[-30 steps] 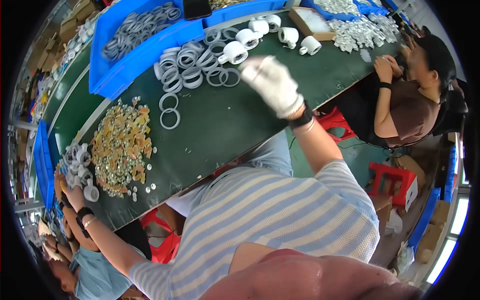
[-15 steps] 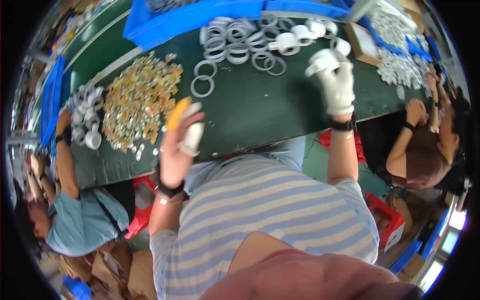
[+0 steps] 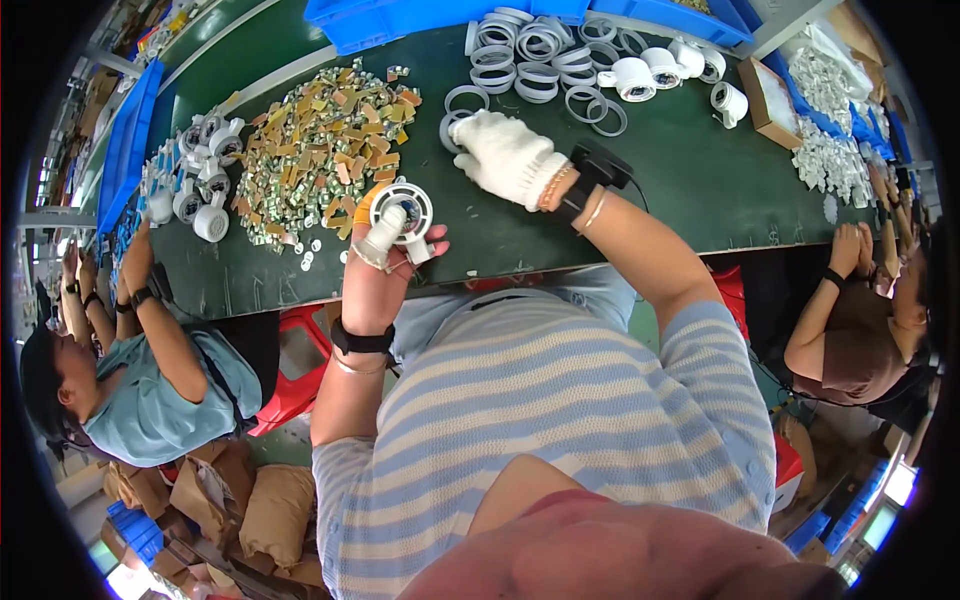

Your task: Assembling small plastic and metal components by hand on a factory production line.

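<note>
My left hand (image 3: pixel 392 268), with a yellow finger cover, holds a white round plastic housing (image 3: pixel 405 210) near the table's front edge. The housing's open ring-shaped face is up, with a short white stem across it; some fingers are hidden beneath. My right hand (image 3: pixel 508 160), in a white knitted glove, reaches across to a grey ring (image 3: pixel 447 131) lying on the green table (image 3: pixel 560 200). Its fingers are closed at the ring's right edge; the fingertips are partly covered. Another grey ring (image 3: pixel 467 91) lies just beyond.
Small yellow-and-silver parts (image 3: pixel 310 150) are heaped left of my hands. White housings (image 3: pixel 209 222) stand further left, others (image 3: pixel 632 78) at the far right. Grey rings (image 3: pixel 537 75) pile near a blue bin (image 3: pixel 440 22). Co-workers sit on both sides; a cardboard box (image 3: pixel 768 105) stands right.
My right hand has left the white housing at the far right and swung left to the grey ring. My left hand now holds a white housing plainly; earlier it was blurred. The view has shifted.
</note>
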Demonstrator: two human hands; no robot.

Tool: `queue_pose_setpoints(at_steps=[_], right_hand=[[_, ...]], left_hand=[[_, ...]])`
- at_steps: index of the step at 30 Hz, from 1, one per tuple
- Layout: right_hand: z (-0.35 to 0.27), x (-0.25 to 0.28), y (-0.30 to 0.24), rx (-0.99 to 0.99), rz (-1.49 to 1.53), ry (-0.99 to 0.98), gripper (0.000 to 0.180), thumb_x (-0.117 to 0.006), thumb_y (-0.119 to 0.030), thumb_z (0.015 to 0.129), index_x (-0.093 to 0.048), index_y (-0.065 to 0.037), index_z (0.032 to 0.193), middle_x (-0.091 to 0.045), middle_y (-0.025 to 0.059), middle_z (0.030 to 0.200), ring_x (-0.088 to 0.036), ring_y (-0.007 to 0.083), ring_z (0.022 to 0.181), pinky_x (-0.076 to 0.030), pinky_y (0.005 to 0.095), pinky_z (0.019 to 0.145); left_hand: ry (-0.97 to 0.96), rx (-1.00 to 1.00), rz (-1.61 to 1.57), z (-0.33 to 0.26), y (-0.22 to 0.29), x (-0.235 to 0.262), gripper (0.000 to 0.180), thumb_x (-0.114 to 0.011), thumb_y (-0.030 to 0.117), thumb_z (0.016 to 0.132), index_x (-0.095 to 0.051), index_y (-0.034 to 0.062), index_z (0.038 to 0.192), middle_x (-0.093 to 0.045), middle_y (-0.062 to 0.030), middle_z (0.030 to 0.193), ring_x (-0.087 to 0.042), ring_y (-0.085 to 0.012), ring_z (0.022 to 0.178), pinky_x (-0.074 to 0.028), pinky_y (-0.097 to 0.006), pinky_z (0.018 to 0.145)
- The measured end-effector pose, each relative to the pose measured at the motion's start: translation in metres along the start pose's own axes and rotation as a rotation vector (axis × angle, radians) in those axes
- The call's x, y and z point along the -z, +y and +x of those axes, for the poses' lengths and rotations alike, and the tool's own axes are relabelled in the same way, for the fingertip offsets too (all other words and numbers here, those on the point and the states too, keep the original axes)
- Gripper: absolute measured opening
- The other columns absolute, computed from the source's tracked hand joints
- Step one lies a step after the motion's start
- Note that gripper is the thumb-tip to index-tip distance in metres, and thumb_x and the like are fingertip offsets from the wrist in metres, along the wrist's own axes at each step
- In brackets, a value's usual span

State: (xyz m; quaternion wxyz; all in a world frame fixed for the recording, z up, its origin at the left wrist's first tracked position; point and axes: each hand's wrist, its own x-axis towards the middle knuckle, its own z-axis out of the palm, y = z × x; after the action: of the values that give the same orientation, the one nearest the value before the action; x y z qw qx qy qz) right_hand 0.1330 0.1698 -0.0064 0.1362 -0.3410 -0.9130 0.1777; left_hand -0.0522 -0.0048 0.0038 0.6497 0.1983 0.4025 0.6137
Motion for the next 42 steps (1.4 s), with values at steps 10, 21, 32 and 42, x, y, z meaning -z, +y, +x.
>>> queue_pose_setpoints(at_steps=[10,21,32,42], right_hand=[[-0.09,0.043,0.0,-0.26,2.016,-0.054,0.034,-0.06,-0.031,0.105,-0.062,0.0,0.119,-0.058,0.0047,0.093,-0.054,0.0146,0.079,-0.049,0.0314,0.073],[-0.106,0.039,-0.005,-0.167,1.681,0.095,0.045,-0.064,-0.029,0.102,-0.056,-0.001,0.136,-0.066,0.0119,0.115,-0.059,0.016,0.09,-0.05,0.0303,0.079],[-0.108,0.079,-0.027,-0.123,1.042,0.198,0.017,-0.069,-0.012,0.097,-0.067,0.0,0.11,-0.068,0.0089,0.099,-0.064,0.0146,0.073,-0.053,0.0278,0.068],[-0.103,0.074,-0.038,-0.116,1.301,-0.012,0.018,-0.06,-0.004,0.101,-0.062,0.003,0.118,-0.069,0.0137,0.103,-0.066,0.0146,0.08,-0.058,0.03,0.072]], left_hand=[[-0.14,-0.458,1.028,-0.007,-0.005,-0.031,0.071,-0.084,0.009,0.082,-0.053,0.0127,0.145,-0.069,-0.0104,0.121,-0.073,-0.0223,0.096,-0.059,-0.033,0.086],[-0.311,-0.632,1.547,0.0,0.008,-0.055,0.059,-0.085,0.016,0.075,-0.067,0.0192,0.131,-0.067,-0.0077,0.129,-0.071,-0.0317,0.091,-0.06,-0.037,0.078],[-0.204,0.133,-0.063,0.018,-0.004,-0.033,0.078,-0.07,0.022,0.099,-0.025,0.015,0.162,-0.055,-0.0139,0.143,-0.064,-0.0292,0.123,-0.057,-0.047,0.1],[-0.284,0.036,0.048,0.008,-0.02,-0.046,0.118,-0.088,0.002,0.076,-0.014,0.0185,0.166,-0.044,-0.0104,0.153,-0.055,-0.0276,0.133,-0.054,-0.045,0.104]])
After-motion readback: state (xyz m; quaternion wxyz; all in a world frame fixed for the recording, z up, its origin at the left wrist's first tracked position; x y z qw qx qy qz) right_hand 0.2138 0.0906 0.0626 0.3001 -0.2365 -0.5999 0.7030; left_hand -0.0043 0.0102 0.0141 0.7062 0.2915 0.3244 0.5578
